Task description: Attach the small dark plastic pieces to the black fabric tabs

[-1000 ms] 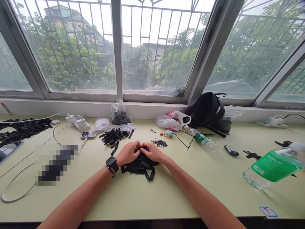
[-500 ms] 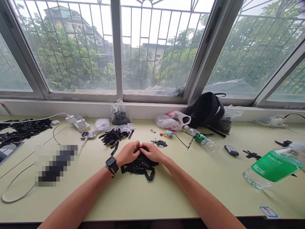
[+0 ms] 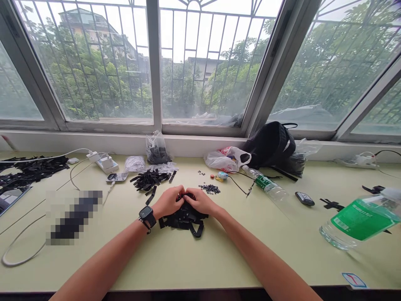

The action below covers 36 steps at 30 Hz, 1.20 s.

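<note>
My left hand point(image 3: 171, 200) and my right hand point(image 3: 200, 201) meet fingertip to fingertip over a heap of black strips point(image 3: 184, 218) at the middle of the table. Both are closed in a pinch, and whatever lies between the fingertips is too small and hidden to name. Just behind my right hand is a scatter of small dark round pieces point(image 3: 210, 189). Another pile of black strips point(image 3: 148, 180) lies behind my left hand, in front of a clear bag of dark pieces point(image 3: 157, 154).
On the green table point(image 3: 175, 267), a large bottle point(image 3: 357, 219) stands at right; a smaller bottle point(image 3: 266, 184) lies behind my right hand. Further back are a white bag point(image 3: 225, 159) and black bag point(image 3: 271, 142). Cables and a power strip point(image 3: 108, 165) are at left.
</note>
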Tool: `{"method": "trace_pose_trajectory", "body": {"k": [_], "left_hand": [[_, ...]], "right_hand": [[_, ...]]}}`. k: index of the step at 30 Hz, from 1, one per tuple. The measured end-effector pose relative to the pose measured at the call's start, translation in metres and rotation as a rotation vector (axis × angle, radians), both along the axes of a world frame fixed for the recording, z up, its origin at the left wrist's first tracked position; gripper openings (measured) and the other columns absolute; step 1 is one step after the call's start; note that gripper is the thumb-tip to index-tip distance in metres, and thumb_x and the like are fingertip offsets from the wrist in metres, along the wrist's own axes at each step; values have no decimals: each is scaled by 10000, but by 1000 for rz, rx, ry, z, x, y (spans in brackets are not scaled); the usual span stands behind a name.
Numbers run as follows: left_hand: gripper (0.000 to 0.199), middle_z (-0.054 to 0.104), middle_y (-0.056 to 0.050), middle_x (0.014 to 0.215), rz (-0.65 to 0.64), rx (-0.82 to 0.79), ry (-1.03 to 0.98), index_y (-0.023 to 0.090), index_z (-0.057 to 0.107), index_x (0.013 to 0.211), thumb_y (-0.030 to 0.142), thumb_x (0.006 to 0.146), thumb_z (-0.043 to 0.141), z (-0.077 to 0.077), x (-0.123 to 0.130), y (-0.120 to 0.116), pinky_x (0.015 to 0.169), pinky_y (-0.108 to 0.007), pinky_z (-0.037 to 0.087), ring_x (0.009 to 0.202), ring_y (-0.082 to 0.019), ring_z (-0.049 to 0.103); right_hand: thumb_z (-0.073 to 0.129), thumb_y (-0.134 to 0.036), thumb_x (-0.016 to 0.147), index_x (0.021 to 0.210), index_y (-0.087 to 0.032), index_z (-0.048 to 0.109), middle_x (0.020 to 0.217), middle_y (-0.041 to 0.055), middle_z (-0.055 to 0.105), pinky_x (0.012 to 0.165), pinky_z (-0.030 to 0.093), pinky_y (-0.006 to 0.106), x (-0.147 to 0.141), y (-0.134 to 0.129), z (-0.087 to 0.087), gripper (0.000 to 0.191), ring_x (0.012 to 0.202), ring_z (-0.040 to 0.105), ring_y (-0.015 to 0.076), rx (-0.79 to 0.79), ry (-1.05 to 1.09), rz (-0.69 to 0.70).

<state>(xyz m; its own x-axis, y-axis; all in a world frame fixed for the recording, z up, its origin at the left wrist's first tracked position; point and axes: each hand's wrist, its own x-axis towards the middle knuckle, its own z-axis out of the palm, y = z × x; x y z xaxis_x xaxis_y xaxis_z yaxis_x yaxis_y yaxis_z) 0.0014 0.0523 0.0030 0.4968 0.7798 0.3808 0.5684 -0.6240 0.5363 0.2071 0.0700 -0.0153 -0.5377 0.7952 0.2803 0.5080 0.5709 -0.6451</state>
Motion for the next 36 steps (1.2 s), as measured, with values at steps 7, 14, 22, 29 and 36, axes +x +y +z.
{"method": "trace_pose_trajectory", "body": {"k": [7, 14, 22, 29, 36], "left_hand": [[47, 580, 3, 733, 7, 0, 2, 203, 548, 902, 218, 866, 522, -1, 0, 0, 596, -257, 345, 650, -156, 503], [61, 591, 8, 708, 9, -1, -18, 200, 581, 895, 241, 874, 541, 1, -2, 1, 584, -248, 341, 624, -143, 500], [117, 636, 0, 724, 52, -12, -31, 208, 628, 903, 308, 895, 570, 1, -3, 2, 581, -243, 351, 625, -144, 531], [170, 675, -11, 774, 79, -17, -60, 215, 645, 881, 368, 908, 577, 0, -2, 3, 602, -246, 389, 660, -150, 579], [186, 693, -8, 805, 94, -50, -96, 220, 653, 892, 395, 899, 590, 0, -2, 4, 613, -248, 415, 675, -150, 592]], "right_hand": [[533, -269, 935, 934, -196, 650, 874, 20, 686, 734, 415, 275, 0, 0, -1, 138, 765, 565, 169, -7, 12, 0], [526, -316, 940, 872, -186, 643, 762, -10, 610, 676, 378, 259, 2, 2, 0, 188, 695, 488, 142, -23, 44, 1], [555, -388, 926, 775, -180, 611, 673, -30, 533, 631, 346, 251, 4, 6, 1, 262, 643, 435, 127, -48, 69, -67], [559, -432, 930, 768, -182, 605, 656, -34, 521, 601, 335, 254, 5, 7, 1, 302, 620, 429, 123, -67, 119, -66], [579, -438, 914, 693, -187, 521, 633, -42, 486, 587, 316, 255, 6, 10, -1, 339, 606, 405, 116, -62, 147, -111]]}}
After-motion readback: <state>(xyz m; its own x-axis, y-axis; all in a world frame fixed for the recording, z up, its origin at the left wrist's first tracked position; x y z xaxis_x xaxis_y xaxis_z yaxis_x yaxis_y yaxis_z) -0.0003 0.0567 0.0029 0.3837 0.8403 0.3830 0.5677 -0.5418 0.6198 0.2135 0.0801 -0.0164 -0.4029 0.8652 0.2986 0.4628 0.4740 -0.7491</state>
